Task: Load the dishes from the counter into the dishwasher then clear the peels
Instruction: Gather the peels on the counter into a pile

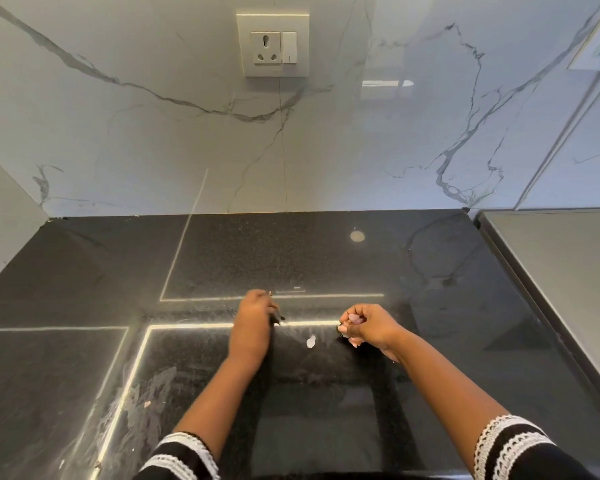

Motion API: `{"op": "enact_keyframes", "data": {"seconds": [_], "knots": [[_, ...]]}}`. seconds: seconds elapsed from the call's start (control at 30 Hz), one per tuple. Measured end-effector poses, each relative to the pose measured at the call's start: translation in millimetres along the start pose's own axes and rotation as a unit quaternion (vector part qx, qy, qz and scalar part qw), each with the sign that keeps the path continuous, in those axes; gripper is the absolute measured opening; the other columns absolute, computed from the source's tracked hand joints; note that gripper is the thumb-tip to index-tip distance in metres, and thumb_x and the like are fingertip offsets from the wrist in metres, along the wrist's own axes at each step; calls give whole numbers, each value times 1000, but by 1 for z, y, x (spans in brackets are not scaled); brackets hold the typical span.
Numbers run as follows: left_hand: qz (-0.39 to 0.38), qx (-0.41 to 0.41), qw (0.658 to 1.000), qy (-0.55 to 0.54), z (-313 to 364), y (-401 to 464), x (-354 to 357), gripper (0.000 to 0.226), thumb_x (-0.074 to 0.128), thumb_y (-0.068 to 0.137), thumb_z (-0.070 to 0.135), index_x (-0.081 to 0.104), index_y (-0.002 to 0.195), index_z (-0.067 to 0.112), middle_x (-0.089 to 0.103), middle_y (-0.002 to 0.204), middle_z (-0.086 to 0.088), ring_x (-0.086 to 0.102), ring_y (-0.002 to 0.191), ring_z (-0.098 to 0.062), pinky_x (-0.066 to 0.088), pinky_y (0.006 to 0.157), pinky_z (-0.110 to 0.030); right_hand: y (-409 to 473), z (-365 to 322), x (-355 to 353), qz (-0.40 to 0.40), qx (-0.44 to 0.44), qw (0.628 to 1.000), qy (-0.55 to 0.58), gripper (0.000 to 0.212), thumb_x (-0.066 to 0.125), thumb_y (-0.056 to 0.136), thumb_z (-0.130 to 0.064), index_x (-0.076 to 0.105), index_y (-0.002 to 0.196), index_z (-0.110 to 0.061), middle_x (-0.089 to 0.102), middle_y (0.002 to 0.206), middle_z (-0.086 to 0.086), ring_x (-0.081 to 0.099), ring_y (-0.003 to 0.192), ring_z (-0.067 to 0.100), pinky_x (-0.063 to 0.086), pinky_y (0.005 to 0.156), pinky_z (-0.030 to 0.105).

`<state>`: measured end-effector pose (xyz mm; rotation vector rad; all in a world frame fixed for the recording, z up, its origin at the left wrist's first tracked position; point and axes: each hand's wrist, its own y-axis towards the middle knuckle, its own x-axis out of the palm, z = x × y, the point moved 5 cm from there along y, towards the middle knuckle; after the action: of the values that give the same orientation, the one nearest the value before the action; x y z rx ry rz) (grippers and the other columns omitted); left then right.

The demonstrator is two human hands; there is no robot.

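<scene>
Your sleeves [510, 445], black with white lace bands, sit nearest the lens, forearms reaching out over the counter [66, 375]. One pale peel [311, 341] lies on that counter between your hands. Right of it, your right hand [368, 325] has its fingers curled round a clutch of pinkish peels. Left of it, your left hand [252, 315] is edge-on and blurred; you cannot tell how its fingers lie. Small scraps [147, 404] dot a smeared patch left of the peel. Polished black stone mirrors light strips. Behind the peel rises a marble wall with a socket [272, 45]; a grey panel [568, 271] stands far right.
</scene>
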<state>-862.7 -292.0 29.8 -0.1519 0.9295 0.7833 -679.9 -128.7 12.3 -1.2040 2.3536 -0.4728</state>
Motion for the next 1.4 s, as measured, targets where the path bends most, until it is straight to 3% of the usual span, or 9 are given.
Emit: {"op": "enact_keyframes", "data": {"seconds": [0.1,0.43,0.6,0.7,0.83,0.97,1.1,1.23,1.4], "knots": [[-12,-33,999,26,-35,3,-17,13,57,88,-3,70,88,-1,64,109,-10,59,99,-23,41,84,-25,3,0,0,-4,0,1000,-5,13,70,84,2,66,97,2,68,87,17,64,73,21,57,68,27],[-67,59,983,159,-25,1,-8,18,70,72,-12,64,76,5,61,76,-10,58,73,-29,46,56,-34,3,-1,-1,-16,0,1000,-1,13,69,84,3,65,96,1,67,85,15,64,73,19,55,64,26],[-51,9,999,16,-32,9,-15,21,57,84,-8,64,92,10,68,88,-2,61,84,-20,50,70,-35,2,0,0,-14,-4,1000,7,11,70,84,3,65,91,-5,67,86,13,66,76,18,56,65,25],[-89,50,994,36,-23,11,-8,38,60,85,-8,66,115,15,63,95,-2,56,89,-17,48,76,-29,3,0,-1,-17,-5,1000,4,12,71,84,2,65,90,-6,68,87,11,67,79,17,56,69,25],[-116,127,975,139,-12,13,1,27,69,71,-13,70,88,8,56,82,-8,55,77,-27,41,60,-30,4,0,-2,-20,-4,1000,6,12,71,83,2,65,90,-6,68,87,12,67,80,17,57,71,27],[-122,62,987,79,-15,33,2,27,54,81,-15,71,87,4,59,92,-13,58,83,-27,45,71,-30,3,0,-1,-16,-10,1000,9,12,71,83,2,65,89,-7,67,86,10,66,78,15,56,69,25],[-34,-52,998,-21,-21,61,-7,24,57,85,-12,72,81,7,65,93,-8,61,83,-18,50,78,-30,3,1,-1,-19,-13,1000,13,12,71,83,2,65,89,-7,67,85,9,66,78,15,56,70,25],[-110,35,989,88,-5,60,8,24,57,81,-13,72,88,4,66,101,-9,58,95,-25,43,79,-29,3,3,-1,-22,-12,1000,15,11,71,84,1,65,90,-6,67,85,9,65,76,14,55,68,24],[-97,133,970,176,-5,53,14,26,70,68,-15,66,80,8,62,83,-7,56,80,-25,45,64,-31,3,3,-1,-20,-13,1000,19,11,71,84,1,65,91,-5,67,86,10,66,78,14,55,69,24]]}}
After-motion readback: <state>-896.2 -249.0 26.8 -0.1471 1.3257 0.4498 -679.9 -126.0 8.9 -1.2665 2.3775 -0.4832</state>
